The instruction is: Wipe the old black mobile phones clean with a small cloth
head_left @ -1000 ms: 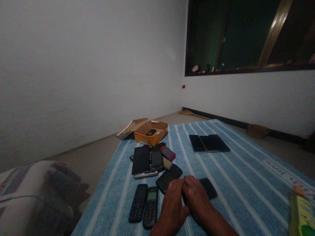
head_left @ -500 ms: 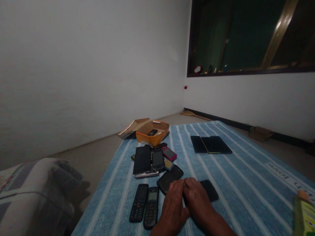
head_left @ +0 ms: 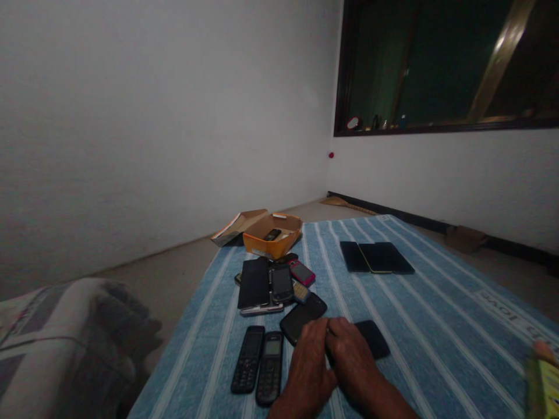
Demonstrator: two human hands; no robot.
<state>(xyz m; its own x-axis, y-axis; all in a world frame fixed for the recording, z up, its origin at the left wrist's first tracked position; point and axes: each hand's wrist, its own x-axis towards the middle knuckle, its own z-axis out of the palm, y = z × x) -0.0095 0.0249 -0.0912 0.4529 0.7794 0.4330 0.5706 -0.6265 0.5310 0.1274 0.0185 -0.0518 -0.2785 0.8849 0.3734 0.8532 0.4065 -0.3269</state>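
Hiding dark phone (head_left: 374, 338) partly: hands (head_left: 353, 356), grip unclear.

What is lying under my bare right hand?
A flat black rectangular device lies partly under your bare right hand; its right end shows. The hand hides its middle and anything else there.

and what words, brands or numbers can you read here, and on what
"love", apparently, upside down: on the cloth, right side; letters next to it unclear.
Lettering on the box front: too small to read.
Keys of the near phones: too small to read.
Yellow pack: blurred and cut off, nothing readable.
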